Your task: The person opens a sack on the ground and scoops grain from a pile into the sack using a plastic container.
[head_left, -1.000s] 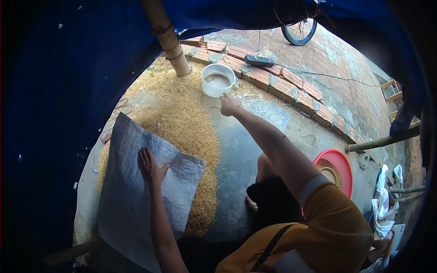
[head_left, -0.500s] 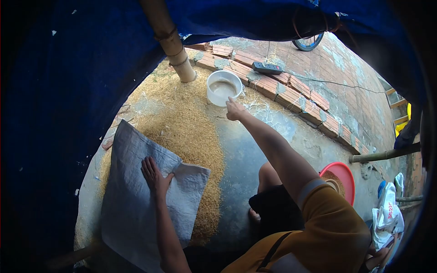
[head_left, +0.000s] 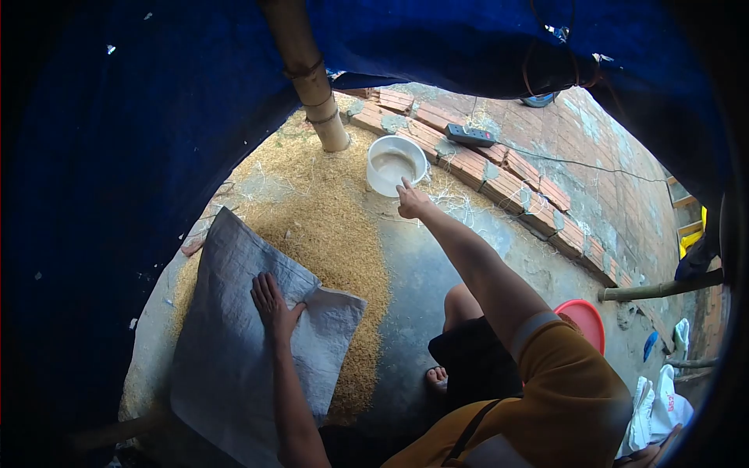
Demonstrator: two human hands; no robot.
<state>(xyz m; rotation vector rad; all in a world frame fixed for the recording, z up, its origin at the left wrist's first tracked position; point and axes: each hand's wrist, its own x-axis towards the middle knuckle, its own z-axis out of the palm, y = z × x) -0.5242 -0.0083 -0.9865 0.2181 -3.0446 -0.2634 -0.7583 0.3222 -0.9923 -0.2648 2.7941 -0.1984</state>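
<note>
My left hand (head_left: pixel 277 312) lies flat with its fingers spread on a pale grey woven sack (head_left: pixel 234 343). The sack rests partly over a heap of golden grain or husks (head_left: pixel 328 226). With my right arm stretched forward, my right hand (head_left: pixel 413 201) is at the near rim of a white plastic bucket (head_left: pixel 384 184). Its fingers look closed on that rim, one of them reaching over the edge. A little cloudy residue shows on the bucket's bottom; otherwise I make out nothing in it.
A bamboo post (head_left: pixel 334 134) stands beyond the grain. Low rows of bricks (head_left: pixel 468 165) run behind the bucket, with a black power strip (head_left: pixel 470 136) on them. A red basin (head_left: pixel 587 316) sits at my right, and white bags (head_left: pixel 663 405) lie farther right. Blue tarp (head_left: pixel 195 62) hangs overhead.
The view has shifted slightly, so things appear lower and a little farther right. Both hands keep their places, the left on the sack and the right at the bucket's rim.
</note>
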